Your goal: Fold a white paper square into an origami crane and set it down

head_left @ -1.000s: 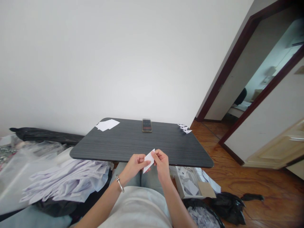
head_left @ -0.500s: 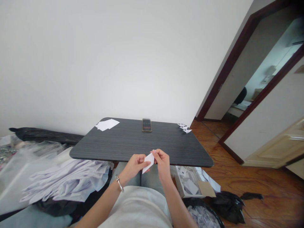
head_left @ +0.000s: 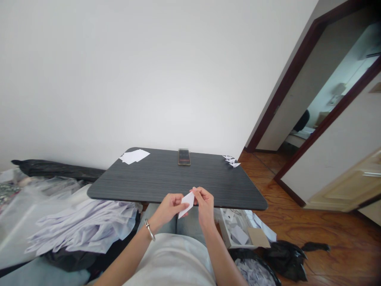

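Observation:
A small folded piece of white paper (head_left: 187,203), shaped like a narrow diamond, is held between both hands just over the table's near edge. My left hand (head_left: 172,205) pinches its lower left part, thumb on top. My right hand (head_left: 204,201) grips its upper right tip between thumb and fingers. Several small folded paper pieces (head_left: 231,161) with pointed ends lie at the far right of the dark table (head_left: 166,178). Flat white paper sheets (head_left: 135,156) rest at its far left corner.
A phone (head_left: 183,157) lies at the table's back, near the white wall. A box (head_left: 228,234) with papers and a black bag of paper scraps (head_left: 256,272) sit on the floor at right. White cloth (head_left: 86,226) is heaped at left, and a doorway opens at far right.
My right hand has shifted very slightly to the right at the paper's upper tip. The left hand keeps its pinch, and everything else is unmoved.

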A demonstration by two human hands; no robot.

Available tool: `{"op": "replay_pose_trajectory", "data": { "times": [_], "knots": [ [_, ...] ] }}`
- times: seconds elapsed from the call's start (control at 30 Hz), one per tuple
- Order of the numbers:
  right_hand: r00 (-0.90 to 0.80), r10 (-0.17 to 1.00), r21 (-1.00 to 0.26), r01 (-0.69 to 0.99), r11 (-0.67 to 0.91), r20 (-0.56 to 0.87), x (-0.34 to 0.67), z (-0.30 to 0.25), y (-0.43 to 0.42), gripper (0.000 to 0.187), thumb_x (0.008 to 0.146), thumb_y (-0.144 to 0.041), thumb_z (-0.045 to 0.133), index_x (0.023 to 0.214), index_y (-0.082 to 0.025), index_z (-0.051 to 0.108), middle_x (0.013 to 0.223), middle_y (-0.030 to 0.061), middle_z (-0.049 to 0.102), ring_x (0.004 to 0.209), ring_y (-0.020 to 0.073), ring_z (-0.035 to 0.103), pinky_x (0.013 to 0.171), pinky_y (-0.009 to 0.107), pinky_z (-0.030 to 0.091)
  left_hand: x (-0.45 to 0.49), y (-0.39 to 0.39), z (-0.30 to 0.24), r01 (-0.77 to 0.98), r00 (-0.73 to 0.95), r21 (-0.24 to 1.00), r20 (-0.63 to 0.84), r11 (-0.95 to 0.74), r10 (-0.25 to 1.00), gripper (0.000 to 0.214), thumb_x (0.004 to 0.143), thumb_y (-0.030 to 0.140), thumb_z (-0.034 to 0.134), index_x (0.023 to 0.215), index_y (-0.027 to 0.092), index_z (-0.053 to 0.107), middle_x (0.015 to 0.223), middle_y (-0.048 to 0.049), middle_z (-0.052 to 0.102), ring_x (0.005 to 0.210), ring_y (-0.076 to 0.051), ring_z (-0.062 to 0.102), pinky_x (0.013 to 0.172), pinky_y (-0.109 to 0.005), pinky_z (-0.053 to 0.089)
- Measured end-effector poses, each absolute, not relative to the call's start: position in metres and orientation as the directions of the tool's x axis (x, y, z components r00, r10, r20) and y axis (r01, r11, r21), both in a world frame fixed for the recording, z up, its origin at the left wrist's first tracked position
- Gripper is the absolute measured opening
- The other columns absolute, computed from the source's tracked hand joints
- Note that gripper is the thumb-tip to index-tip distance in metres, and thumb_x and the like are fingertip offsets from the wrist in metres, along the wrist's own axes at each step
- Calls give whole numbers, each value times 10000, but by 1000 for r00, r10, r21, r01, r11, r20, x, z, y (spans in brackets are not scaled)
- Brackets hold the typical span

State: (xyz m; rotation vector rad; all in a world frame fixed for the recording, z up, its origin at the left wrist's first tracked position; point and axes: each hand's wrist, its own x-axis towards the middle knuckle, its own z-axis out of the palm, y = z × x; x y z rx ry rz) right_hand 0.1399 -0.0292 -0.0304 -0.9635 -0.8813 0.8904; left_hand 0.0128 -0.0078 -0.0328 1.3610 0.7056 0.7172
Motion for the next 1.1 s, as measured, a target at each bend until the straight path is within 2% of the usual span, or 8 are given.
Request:
{"op": "replay_pose_trajectory", "data": {
  "times": [0.2,0.33,0.47,0.6,0.97,1.1],
  "knots": [
    [377,910,-929,-245,277,172,147,-36,-26,332,764,-426,521,630,-139,623,509,-17,478,455,84,389,423,203,284,12,-8,-35,-34,601,996,-40,76,798,290,661,379,642,626,133,492,533,15,589,452,-91,514,446,-187,364],
    [316,924,-921,-249,301,216,149,-36,-28,294,771,-405,519,723,-141,638,580,3,524,498,97,433,429,201,314,10,-9,-31,-40,586,995,-47,87,809,297,654,387,648,620,134,496,522,15,589,437,-89,508,435,-185,349],
    [294,910,-901,-234,366,293,146,-35,-31,195,750,-335,569,678,-157,600,567,-20,498,490,82,404,434,195,300,9,-11,-23,-47,576,994,-49,94,816,308,662,400,640,613,133,493,504,9,588,424,-84,494,427,-179,329],
    [286,911,-895,-248,370,297,144,-34,-31,131,711,-283,619,669,-168,571,559,-40,466,472,71,373,422,191,275,9,-12,-21,-59,588,992,-57,113,807,305,658,393,644,617,130,495,500,5,591,411,-81,485,420,-180,327],
    [289,914,-917,-195,349,287,144,-31,-31,275,773,-364,526,581,-167,507,512,-37,434,465,81,359,436,202,291,11,-11,-23,-54,584,992,-62,114,809,311,649,392,651,610,131,485,489,8,585,403,-78,477,413,-176,320],
    [251,934,-934,-186,306,256,140,-27,-33,239,706,-371,597,607,-166,521,537,-31,454,485,87,385,441,201,299,11,-8,-27,-49,586,995,-43,88,809,309,656,396,644,610,134,487,491,12,583,418,-81,488,427,-176,323]
  ]
}}
